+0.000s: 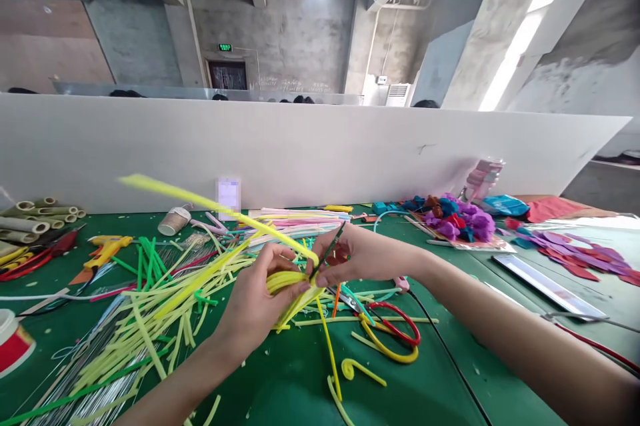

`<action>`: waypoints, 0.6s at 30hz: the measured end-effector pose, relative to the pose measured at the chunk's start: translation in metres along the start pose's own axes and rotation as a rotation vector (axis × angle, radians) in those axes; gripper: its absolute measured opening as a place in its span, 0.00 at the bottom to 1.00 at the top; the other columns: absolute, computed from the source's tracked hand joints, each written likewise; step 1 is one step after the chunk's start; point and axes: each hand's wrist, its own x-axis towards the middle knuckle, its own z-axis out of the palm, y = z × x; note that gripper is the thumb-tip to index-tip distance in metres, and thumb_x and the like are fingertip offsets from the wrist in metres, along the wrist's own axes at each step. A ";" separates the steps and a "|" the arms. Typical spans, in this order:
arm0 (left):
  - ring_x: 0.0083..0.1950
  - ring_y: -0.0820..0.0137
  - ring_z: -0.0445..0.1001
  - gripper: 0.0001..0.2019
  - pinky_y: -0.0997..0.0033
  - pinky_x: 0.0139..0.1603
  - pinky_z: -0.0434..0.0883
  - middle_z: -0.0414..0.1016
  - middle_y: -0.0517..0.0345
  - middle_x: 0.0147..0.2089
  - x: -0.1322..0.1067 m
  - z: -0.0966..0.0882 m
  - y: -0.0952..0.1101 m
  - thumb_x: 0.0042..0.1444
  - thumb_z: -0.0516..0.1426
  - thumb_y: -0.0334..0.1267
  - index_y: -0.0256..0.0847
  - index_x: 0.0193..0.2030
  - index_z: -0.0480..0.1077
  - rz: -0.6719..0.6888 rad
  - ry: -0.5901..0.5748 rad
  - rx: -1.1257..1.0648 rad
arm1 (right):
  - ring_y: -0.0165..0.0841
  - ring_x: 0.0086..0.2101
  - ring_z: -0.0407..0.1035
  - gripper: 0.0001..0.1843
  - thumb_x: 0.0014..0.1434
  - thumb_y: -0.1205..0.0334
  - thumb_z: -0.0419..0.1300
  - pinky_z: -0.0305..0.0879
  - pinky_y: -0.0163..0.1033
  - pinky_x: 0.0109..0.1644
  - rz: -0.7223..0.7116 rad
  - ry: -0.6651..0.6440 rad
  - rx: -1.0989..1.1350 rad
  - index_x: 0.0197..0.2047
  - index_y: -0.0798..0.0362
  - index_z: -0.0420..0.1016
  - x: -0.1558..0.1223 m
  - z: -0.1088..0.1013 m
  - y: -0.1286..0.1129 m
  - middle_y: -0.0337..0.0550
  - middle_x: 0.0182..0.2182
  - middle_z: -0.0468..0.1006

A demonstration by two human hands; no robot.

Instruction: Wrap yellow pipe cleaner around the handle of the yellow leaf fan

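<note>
In the middle of the view my left hand (263, 289) is closed round a looped bundle of yellow pipe cleaners (284, 283). One long yellow pipe cleaner (250, 223) sticks out of it up to the left, its far end blurred. My right hand (363, 256) pinches at the bundle's right end, where a thin dark green strip (330, 251), which looks like wire or a pipe cleaner, crosses its fingers. The fingertips of both hands nearly meet there. Just below, scissors (387, 329) with red and yellow handles rest on the green table (280, 386).
Loose yellow-green pipe cleaners (125, 326) and thin wires spread across the left. Behind them are a yellow glue gun (106, 251) and a paper cup (174, 221). A curled yellow piece (363, 371) lies in front. Purple petals (467, 219) and a phone-like slab (547, 286) are at right. A white partition (310, 153) borders the back.
</note>
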 end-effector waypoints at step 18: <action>0.46 0.66 0.77 0.04 0.68 0.48 0.72 0.76 0.54 0.43 -0.004 -0.004 -0.005 0.63 0.57 0.32 0.43 0.43 0.71 0.528 0.174 0.442 | 0.33 0.37 0.71 0.11 0.62 0.55 0.62 0.68 0.38 0.42 -0.078 0.224 0.201 0.41 0.55 0.79 0.010 0.020 0.037 0.42 0.36 0.80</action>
